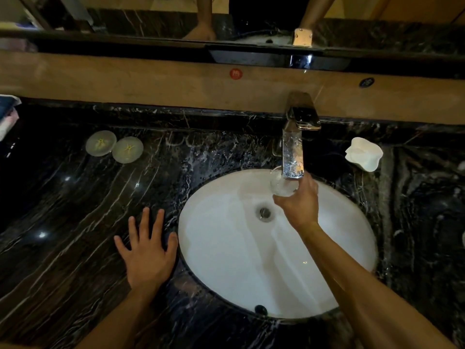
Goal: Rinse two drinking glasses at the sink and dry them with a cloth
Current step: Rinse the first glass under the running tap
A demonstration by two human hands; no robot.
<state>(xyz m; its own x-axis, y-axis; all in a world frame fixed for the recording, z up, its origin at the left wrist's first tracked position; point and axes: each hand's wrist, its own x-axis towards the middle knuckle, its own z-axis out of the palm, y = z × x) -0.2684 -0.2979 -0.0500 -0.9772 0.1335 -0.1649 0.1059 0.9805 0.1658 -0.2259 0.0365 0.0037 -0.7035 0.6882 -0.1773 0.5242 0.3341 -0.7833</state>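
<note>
My right hand (299, 201) grips a clear drinking glass (280, 183) and holds it under the spout of the chrome tap (293, 152), above the back of the white oval sink (226, 248). The glass is partly hidden by the spout and my fingers. I cannot tell whether water is running. My left hand (146, 250) lies flat on the black marble counter (75, 222) just left of the sink, fingers spread, holding nothing. No second glass and no cloth can be made out for certain.
Two pale round coasters or lids (114, 146) lie on the counter at the back left. A white crumpled dish or tissue (364, 153) sits right of the tap. Folded fabric (7, 117) shows at the far left edge. A mirror runs along the top.
</note>
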